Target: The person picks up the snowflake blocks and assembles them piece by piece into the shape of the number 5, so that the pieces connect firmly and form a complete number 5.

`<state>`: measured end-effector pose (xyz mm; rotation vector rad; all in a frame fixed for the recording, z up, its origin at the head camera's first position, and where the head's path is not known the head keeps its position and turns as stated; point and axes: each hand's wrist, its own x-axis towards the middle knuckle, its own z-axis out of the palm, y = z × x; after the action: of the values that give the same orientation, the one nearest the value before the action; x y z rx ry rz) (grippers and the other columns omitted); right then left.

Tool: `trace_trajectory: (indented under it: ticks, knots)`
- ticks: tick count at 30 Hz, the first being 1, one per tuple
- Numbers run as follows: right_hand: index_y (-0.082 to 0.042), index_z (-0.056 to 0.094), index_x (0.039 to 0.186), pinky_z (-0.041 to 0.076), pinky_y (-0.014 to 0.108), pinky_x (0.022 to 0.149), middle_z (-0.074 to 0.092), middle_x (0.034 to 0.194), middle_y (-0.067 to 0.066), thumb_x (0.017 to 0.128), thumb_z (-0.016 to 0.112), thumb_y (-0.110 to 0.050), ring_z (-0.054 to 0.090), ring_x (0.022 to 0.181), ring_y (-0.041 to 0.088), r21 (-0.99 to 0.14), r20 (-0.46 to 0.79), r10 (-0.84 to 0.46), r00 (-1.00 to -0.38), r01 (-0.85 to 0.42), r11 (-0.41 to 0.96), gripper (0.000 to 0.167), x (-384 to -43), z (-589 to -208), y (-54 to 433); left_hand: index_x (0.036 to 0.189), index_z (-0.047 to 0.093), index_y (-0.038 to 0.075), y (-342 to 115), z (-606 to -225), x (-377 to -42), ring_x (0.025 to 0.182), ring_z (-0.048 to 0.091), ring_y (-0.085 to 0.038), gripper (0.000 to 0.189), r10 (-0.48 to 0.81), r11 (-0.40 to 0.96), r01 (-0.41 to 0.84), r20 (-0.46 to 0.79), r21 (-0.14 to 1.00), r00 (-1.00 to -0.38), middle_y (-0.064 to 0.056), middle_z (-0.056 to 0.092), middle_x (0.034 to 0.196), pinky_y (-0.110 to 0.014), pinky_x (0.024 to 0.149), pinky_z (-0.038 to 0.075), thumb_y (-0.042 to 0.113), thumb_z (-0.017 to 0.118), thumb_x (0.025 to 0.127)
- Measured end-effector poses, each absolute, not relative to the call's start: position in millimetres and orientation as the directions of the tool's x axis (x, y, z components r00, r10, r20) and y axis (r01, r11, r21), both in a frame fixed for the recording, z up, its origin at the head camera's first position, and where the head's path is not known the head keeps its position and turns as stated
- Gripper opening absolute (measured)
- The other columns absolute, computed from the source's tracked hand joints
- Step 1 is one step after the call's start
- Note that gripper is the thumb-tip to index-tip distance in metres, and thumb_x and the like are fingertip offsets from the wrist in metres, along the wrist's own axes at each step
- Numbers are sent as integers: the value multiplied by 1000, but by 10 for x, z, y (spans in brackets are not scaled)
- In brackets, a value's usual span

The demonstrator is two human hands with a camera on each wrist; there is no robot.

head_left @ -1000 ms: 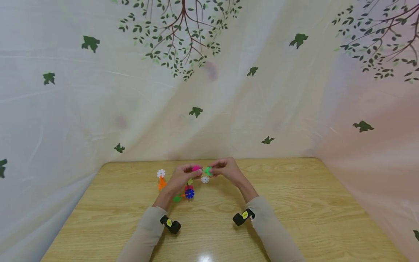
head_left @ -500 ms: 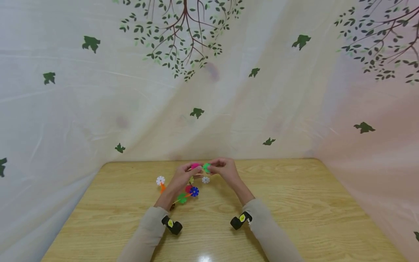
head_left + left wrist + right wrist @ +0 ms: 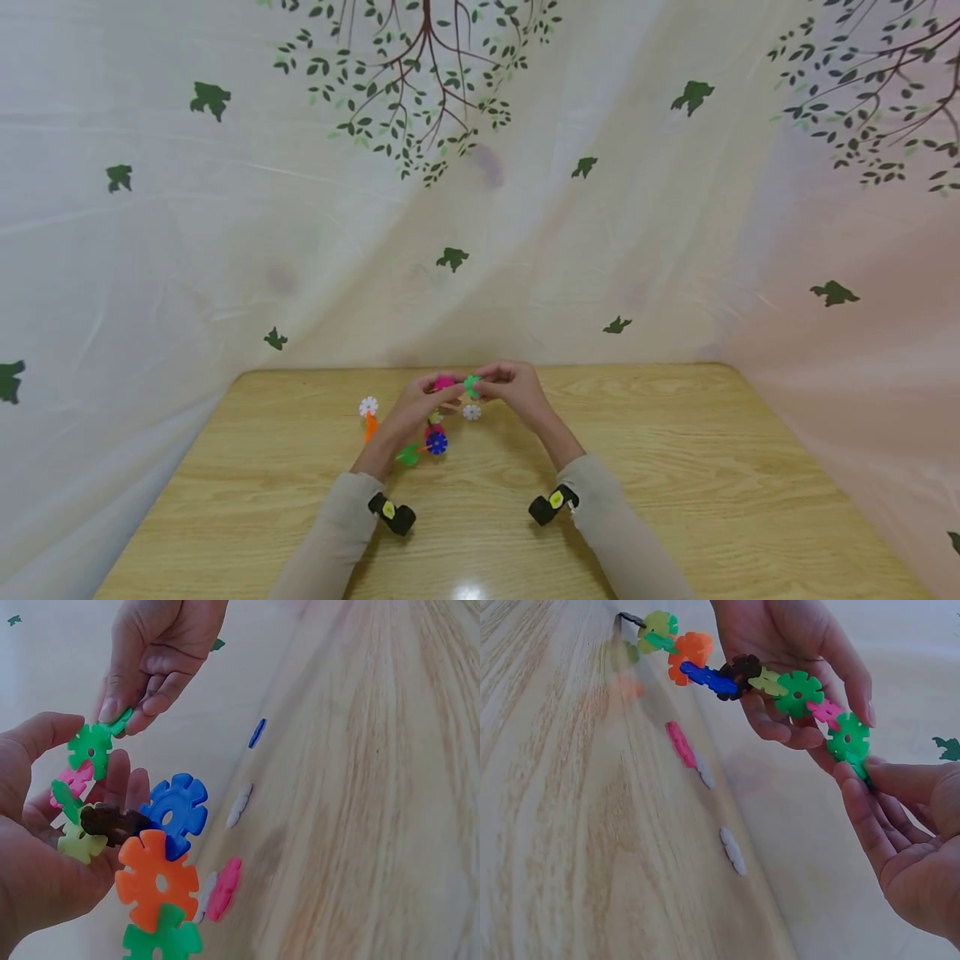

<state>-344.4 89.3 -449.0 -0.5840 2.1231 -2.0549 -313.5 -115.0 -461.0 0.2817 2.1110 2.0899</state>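
Left hand point(image 3: 414, 407): fingers clamped on flower-disc chain point(image 3: 767, 682)
Right hand point(image 3: 520, 392): fingers pinch end green disc point(image 3: 121, 721)
Push: best straight, untwisted

- Right hand point(image 3: 513, 392) moved closer to left hand point(image 3: 411, 408); gap between left hand and upper green disc point(image 3: 472, 385) narrowed.
- Blue disc point(image 3: 437, 442) and lower green disc point(image 3: 408, 455) swung back leftward since 0.5 s prior.

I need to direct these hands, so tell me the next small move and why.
Most likely, the right hand should press its green piece further into the green disc ending the chain, with the left hand steadying. It pinches that piece at the disc's edge, and whether their slots are fully locked cannot be told.
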Motion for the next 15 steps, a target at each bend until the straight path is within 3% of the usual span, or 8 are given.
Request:
trace_trajectory:
  ticks: [4,8,11,15]
  knots:
    - [14,68,113,64,36,77,77,92,9,91,72,2,72,76,11,-982,168,-399,-902,-190,18,26,-3443,-4453,901,129,66,3,-1166,-4585,-3147,107,65,-39,37,238,28,11,4,1000,-971,-17,70,114,-51,100,55,25,67,99]
    - [13,66,118,62,48,84,75,97,21,92,71,0,72,77,11,-974,165,-444,-881,-216,67,29,-3456,-4422,923,129,66,5,-1186,-4569,-3164,108,64,-40,37,233,38,0,-9,999,-972,-23,67,119,-54,100,54,27,67,100]
    - [12,66,119,61,53,86,74,99,25,93,71,-1,72,78,10,-965,157,-471,-868,-236,113,30,-3486,-4418,946,130,64,4,-1210,-4566,-3178,105,65,-33,37,219,50,5,-6,999,-976,-16,69,112,-50,98,56,27,65,101]
    - [8,68,117,63,45,81,77,94,12,93,72,-5,72,79,8,-941,162,-503,-849,-287,181,28,-3545,-4434,997,131,61,2,-1246,-4555,-3193,104,65,-29,36,186,33,4,-2,999,-982,-9,68,113,-50,98,56,24,62,102]
